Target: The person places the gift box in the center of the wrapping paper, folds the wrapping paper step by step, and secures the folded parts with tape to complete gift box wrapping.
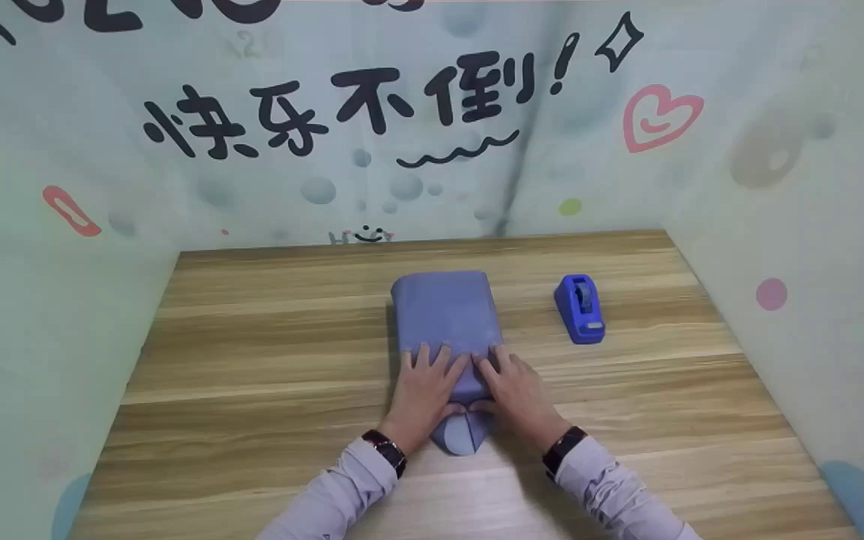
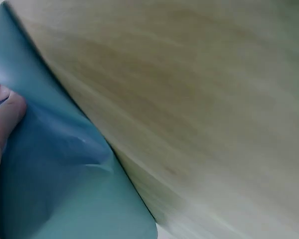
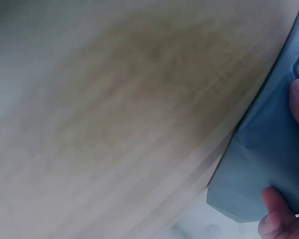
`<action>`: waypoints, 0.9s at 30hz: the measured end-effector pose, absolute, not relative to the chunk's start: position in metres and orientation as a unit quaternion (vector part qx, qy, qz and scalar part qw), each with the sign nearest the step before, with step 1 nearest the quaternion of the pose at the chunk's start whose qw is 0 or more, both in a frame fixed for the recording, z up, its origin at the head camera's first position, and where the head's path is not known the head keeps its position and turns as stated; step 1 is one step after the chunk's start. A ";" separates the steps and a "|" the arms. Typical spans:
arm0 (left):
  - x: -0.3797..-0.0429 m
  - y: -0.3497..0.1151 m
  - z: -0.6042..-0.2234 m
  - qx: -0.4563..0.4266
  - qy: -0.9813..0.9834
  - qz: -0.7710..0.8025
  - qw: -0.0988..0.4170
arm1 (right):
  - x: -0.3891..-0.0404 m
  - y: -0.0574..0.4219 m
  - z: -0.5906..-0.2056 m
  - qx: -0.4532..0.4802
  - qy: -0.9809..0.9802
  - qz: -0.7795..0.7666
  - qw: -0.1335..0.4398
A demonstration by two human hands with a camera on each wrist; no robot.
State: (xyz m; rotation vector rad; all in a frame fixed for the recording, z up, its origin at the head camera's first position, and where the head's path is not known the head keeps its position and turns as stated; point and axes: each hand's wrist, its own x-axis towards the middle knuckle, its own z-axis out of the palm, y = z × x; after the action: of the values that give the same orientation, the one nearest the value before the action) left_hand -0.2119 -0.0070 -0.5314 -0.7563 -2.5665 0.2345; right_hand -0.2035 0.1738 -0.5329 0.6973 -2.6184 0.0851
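Your left hand (image 1: 421,391), right hand (image 1: 522,391) press paper-wrapped package (image 1: 447,309), fingers extended, apparently steadying end flap (image 1: 458,436); tape dispenser (image 1: 580,311) toward far-right corner of surface (image 1: 252,352).

package (image 1: 447,311) on table (image 1: 267,360) | tape dispenser (image 1: 580,309) on table, right of package | backdrop (image 1: 267,202) behind table

Wrapped package (image 1: 443,311): plain slate-blue | tape dispenser (image 1: 577,309): vivid blue | desk (image 1: 274,337): brown wood grain | sleeves (image 1: 336,489): pale lilac
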 end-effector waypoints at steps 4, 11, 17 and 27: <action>-0.212 -0.004 -0.533 -0.267 -0.931 0.084 0.233 | -0.203 0.175 -0.532 0.253 -0.944 0.035 0.209; -0.212 -0.003 -0.531 -0.270 -0.937 0.077 0.208 | -0.202 0.189 -0.517 0.302 -0.937 0.094 0.147; -0.212 -0.006 -0.530 -0.269 -0.939 0.070 0.203 | -0.203 0.206 -0.502 0.350 -0.920 0.166 0.053; -0.212 -0.004 -0.529 -0.280 -0.937 0.058 0.200 | -0.171 0.215 -0.517 0.237 -0.931 0.216 0.175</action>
State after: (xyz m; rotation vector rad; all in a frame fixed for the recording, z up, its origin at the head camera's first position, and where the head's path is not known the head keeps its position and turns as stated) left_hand -0.2122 -0.0043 -0.5290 -0.7839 -2.6195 0.1610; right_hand -0.1708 0.2154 -0.5169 0.6723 -2.6368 0.6133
